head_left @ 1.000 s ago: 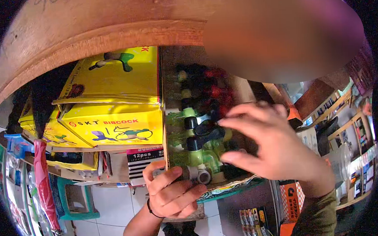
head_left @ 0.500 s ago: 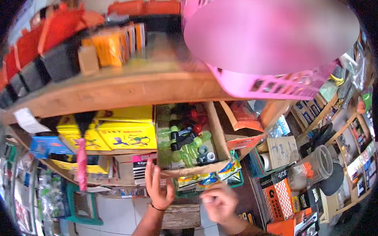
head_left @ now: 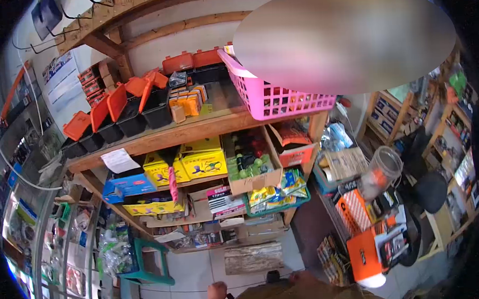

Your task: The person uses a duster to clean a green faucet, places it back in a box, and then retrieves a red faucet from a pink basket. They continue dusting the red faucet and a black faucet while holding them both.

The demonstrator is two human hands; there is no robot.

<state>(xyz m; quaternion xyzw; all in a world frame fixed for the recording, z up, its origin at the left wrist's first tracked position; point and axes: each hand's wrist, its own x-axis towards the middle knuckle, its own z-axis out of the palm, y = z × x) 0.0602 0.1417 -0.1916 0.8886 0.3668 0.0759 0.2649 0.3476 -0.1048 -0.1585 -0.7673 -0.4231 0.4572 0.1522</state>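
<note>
Brown cardboard makes the open box, which stands on a shelf of the wooden rack and has green, red and black plastic pieces inside. From my place in the room, I see the person's left hand low in the view, well apart from this box and below it. The left hand is curled closed, and I see nothing held in it. The right hand shows only a small part beside the clothing, also well below the box; I cannot tell if it is open or closed. The thing nearest to both hands is a rough wooden plank, lying on the pale floor tiles.

On the shelf, the cardboard box is between the yellow boxes with printed pictures and a red-orange carton. Just below its front there is a green tray with yellow and blue packets. On the top board of the rack stand a pink plastic basket and a row of black bins with orange lids.

A green plastic stool is on the floor at the left side of the view. At the right side, a clear plastic jar lies tilted among cartons, and more wooden shelves with small goods are behind it.
</note>
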